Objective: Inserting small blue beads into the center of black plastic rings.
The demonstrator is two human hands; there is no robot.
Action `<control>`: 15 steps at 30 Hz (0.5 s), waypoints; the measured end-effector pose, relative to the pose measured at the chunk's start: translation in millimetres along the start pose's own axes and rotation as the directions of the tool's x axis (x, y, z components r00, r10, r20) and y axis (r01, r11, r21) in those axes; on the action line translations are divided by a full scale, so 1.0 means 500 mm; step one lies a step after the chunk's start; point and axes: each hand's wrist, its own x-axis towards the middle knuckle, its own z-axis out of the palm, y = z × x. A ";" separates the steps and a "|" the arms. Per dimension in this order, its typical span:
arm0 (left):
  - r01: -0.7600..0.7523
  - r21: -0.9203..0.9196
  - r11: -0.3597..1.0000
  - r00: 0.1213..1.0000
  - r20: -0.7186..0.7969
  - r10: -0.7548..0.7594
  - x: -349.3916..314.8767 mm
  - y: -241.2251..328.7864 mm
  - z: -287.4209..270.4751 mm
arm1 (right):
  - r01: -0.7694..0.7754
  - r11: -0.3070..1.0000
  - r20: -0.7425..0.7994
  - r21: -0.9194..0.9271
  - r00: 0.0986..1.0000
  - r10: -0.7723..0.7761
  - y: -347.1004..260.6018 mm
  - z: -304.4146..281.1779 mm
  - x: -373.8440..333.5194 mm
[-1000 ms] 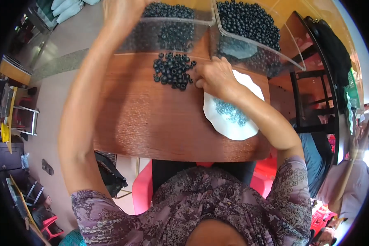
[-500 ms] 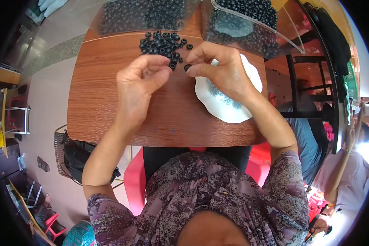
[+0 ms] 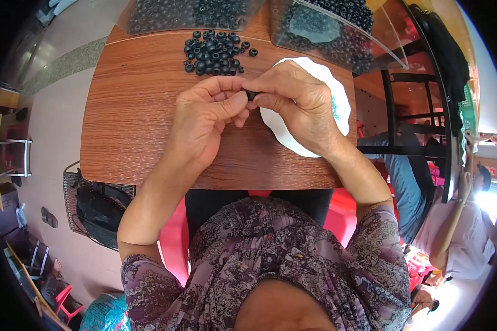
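Over the middle of the table, my left hand [image 3: 201, 118] and my right hand [image 3: 305, 110] meet fingertip to fingertip. Both pinch one small black bead [image 3: 251, 95], which shows as a dark bit between the fingers; most of it is covered. A loose pile of round black beads [image 3: 211, 53] with holes lies just beyond my left hand. Under my right hand sits a white plate [image 3: 292, 144] with a wavy rim. Small greenish bits [image 3: 335, 107] rest in it, too tiny to make out.
Two clear plastic tubs stand at the far edge, the left tub [image 3: 190, 19] and the right tub [image 3: 337, 33], both full of black beads. A black metal frame [image 3: 419, 110] rises right of the wooden table [image 3: 127, 132]. Another person [image 3: 458, 237] sits at the far right.
My hands, apart before, have come together. My right hand has brought the bead to my left fingers, which have closed on it. The whole view has shifted slightly.
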 end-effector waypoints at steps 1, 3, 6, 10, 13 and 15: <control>0.022 -0.010 1.000 1.000 0.014 -0.022 0.001 0.001 0.000 | -0.042 0.999 0.006 0.010 0.999 0.042 0.001 0.001 -0.002; 0.046 -0.024 0.999 0.999 0.030 -0.046 0.006 -0.002 -0.005 | -0.044 0.998 0.033 -0.040 0.998 0.045 -0.001 -0.001 0.001; 0.092 -0.051 0.994 0.993 0.073 -0.088 0.015 -0.006 -0.015 | -0.063 0.996 0.056 -0.069 0.996 0.067 -0.003 0.001 0.002; 0.133 -0.061 0.989 0.989 0.067 -0.129 0.022 -0.009 -0.021 | -0.086 0.984 0.091 -0.154 0.991 0.101 -0.004 -0.001 0.007; 0.176 -0.090 0.980 0.982 0.084 -0.169 0.026 -0.011 -0.033 | -0.209 0.978 0.073 0.024 0.976 0.207 -0.001 0.009 0.005; 0.189 -0.116 0.975 0.979 0.096 -0.178 0.026 -0.014 -0.039 | -0.305 0.944 0.072 0.123 0.952 0.298 -0.007 0.017 0.003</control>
